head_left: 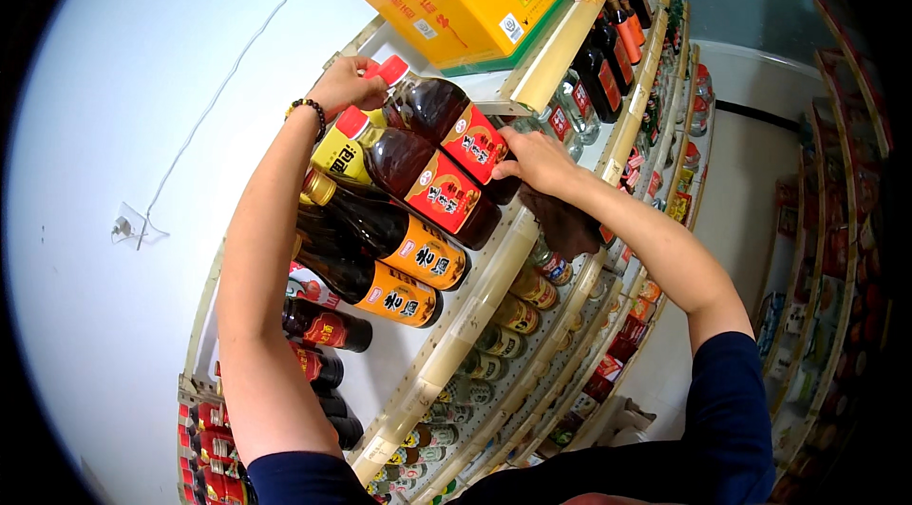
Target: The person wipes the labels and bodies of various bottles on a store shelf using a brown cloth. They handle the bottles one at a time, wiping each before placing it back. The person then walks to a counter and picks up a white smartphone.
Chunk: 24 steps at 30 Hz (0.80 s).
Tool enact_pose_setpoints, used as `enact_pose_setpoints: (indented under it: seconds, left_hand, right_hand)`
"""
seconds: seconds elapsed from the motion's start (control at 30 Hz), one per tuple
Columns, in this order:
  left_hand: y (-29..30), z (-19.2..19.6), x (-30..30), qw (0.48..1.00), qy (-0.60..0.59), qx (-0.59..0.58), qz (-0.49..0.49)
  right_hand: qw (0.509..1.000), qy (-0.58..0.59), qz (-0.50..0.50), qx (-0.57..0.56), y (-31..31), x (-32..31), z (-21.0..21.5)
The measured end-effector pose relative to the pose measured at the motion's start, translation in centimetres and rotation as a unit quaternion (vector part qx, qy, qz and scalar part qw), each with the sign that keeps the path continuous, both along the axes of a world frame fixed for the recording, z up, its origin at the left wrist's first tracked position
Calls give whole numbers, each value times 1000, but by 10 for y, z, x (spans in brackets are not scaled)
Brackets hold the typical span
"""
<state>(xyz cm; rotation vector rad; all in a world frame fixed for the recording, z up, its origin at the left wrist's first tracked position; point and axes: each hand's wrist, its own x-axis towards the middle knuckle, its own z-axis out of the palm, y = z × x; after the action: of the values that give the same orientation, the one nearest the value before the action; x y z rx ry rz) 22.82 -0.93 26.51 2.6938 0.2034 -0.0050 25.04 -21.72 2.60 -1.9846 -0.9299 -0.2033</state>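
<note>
My left hand point(347, 87) is closed at the red cap of a large dark bottle point(446, 115) with a red label. My right hand point(537, 163) grips the lower end of that bottle. Beneath the right hand hangs a dark brown cloth point(565, 220); whether the fingers also hold it is hidden. Touching the held bottle, or close beside it, is a matching red-capped bottle point(432, 182). Nearer to me are two dark bottles with orange labels, one point(399, 229) gold-capped. Part of a yellow package point(342, 153) shows behind them.
A yellow and green carton point(456, 1) rests on the shelf above. The shelf's pale front edge point(446, 353) runs diagonally, with shelves of bottles and packets below. A white wall point(142, 125) with a socket point(125, 223) is at left. Another stocked rack point(826, 220) stands across the aisle.
</note>
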Motion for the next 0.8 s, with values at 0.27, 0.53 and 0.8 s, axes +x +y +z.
enact_pose_setpoints:
  seconds: [0.27, 0.53, 0.8]
  left_hand:
    - [-2, -1, -6, 1000, -10, -7, -25]
    - [-8, -4, 0, 999, -30, 26, 20]
    - [-8, -4, 2, 999, -39, 1, 27]
  right_hand:
    - [1000, 15, -11, -3, -2, -6, 2]
    - [1000, -13, 12, -9, -3, -10, 2]
    - [1000, -3, 9, -29, -2, -12, 10]
